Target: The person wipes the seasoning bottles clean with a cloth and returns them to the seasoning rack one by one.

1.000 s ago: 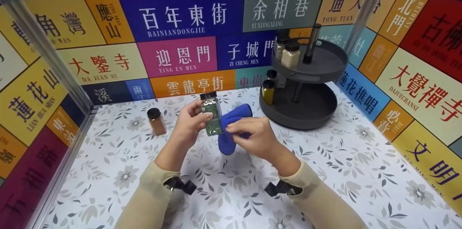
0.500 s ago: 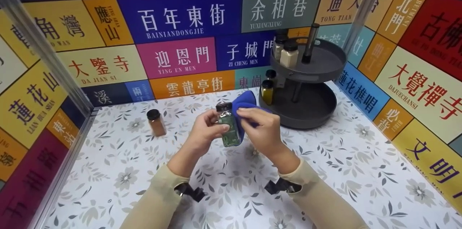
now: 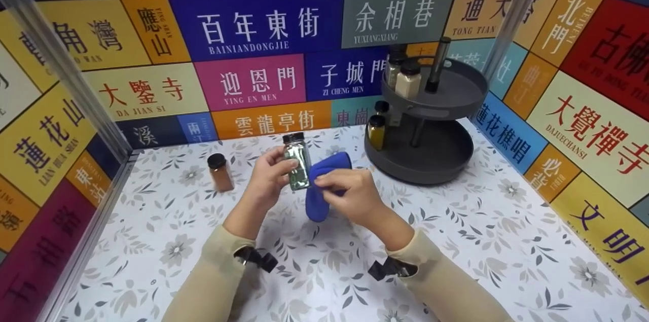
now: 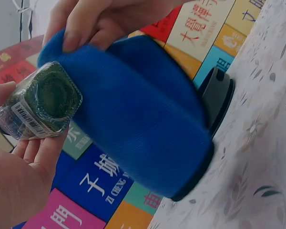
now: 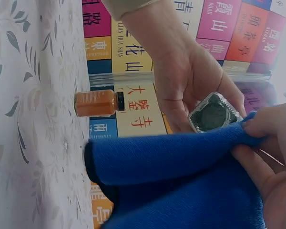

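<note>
My left hand (image 3: 266,176) grips a square glass spice jar (image 3: 296,162) with green contents and a black lid, raised over the table. Its base and a barcode label face the left wrist camera. Between thumb and fingers, my right hand (image 3: 354,195) pinches a folded blue cloth (image 3: 319,199). The cloth hangs down at the jar's right side; in the right wrist view its upper edge (image 5: 200,134) overlaps the lower part of the jar (image 5: 214,112). To the left, a jar of orange-brown spice (image 3: 220,174) stands upright on the table.
A dark two-tier round rack (image 3: 431,165) stands at the back right. A pale-filled jar (image 3: 407,80) is on its upper tier, and a yellow-filled jar (image 3: 376,133) on the lower one. Printed panels (image 3: 263,23) enclose the flower-patterned table (image 3: 177,251).
Half a second ago both hands had shifted rightward, with the cloth raised behind the jar. Now the jar is back leftward, turned to show bare glass, and the cloth hangs lower.
</note>
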`<action>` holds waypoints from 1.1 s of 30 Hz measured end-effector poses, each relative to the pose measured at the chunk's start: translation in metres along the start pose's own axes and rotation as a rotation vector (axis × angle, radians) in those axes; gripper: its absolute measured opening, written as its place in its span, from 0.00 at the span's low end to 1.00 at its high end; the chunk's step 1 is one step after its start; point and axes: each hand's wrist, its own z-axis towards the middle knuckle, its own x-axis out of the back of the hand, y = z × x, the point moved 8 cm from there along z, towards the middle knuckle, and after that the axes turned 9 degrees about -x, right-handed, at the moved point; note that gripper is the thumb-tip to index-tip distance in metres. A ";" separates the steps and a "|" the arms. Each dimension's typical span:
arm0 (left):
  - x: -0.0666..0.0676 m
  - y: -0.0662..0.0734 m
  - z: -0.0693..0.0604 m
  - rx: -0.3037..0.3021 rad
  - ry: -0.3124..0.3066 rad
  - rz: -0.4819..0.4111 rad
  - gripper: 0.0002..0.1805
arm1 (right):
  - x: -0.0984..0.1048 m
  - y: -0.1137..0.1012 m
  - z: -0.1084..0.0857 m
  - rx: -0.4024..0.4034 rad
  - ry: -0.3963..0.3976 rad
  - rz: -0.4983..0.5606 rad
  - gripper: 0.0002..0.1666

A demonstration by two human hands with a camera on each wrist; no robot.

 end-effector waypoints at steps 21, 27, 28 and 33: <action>-0.020 -0.015 -0.008 0.055 -0.105 0.039 0.09 | 0.011 0.020 0.003 -0.118 0.074 0.000 0.15; -0.001 -0.004 -0.001 0.036 -0.013 0.010 0.13 | -0.002 0.002 -0.002 -0.055 -0.027 -0.018 0.15; 0.000 -0.003 -0.001 0.036 -0.006 0.008 0.12 | -0.003 -0.001 -0.002 -0.051 -0.030 -0.026 0.15; 0.000 -0.002 -0.002 0.039 -0.018 0.011 0.10 | -0.004 -0.004 -0.002 -0.069 0.007 -0.062 0.14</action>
